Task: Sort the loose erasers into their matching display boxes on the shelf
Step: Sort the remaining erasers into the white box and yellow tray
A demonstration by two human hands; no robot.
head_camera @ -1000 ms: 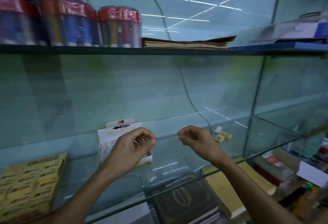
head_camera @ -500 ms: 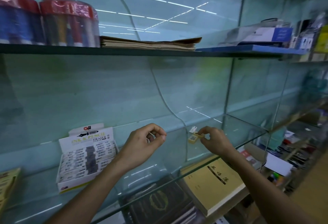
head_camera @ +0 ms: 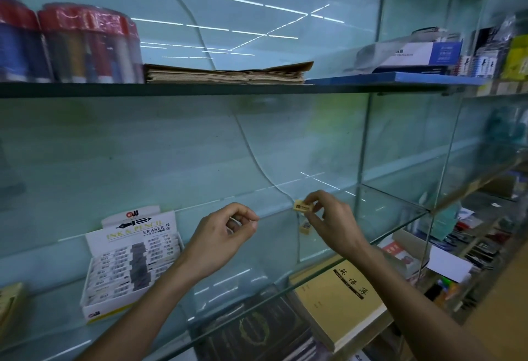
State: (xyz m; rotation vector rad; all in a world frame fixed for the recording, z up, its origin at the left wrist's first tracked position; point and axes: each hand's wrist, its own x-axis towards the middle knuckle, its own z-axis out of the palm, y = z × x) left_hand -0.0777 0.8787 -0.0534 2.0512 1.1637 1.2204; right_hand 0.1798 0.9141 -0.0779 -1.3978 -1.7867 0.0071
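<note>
My right hand [head_camera: 331, 219] pinches a small yellow eraser [head_camera: 303, 206] just above the glass shelf [head_camera: 380, 217]. A second yellow eraser [head_camera: 305, 227] lies on the glass right below it. My left hand [head_camera: 221, 236] hovers over the shelf with thumb and fingers pinched together; something small may sit between them, but I cannot make it out. A white "Ink & Pencil Eraser" display box [head_camera: 131, 263] stands at the left, filled with rows of erasers. A yellow display box [head_camera: 10, 303] shows only its edge at the far left.
A glass divider [head_camera: 363, 160] closes the shelf bay on the right. The upper shelf carries red-capped pen tubs [head_camera: 85, 43], a brown paper stack [head_camera: 225, 73] and blue boxes [head_camera: 423, 55]. Below the glass lie yellow notebooks [head_camera: 343, 295] and dark books [head_camera: 257, 332].
My right hand reached the loose erasers at the right of the shelf, pinched one and lifted it off the glass. The view swung right, so both display boxes slid left.
</note>
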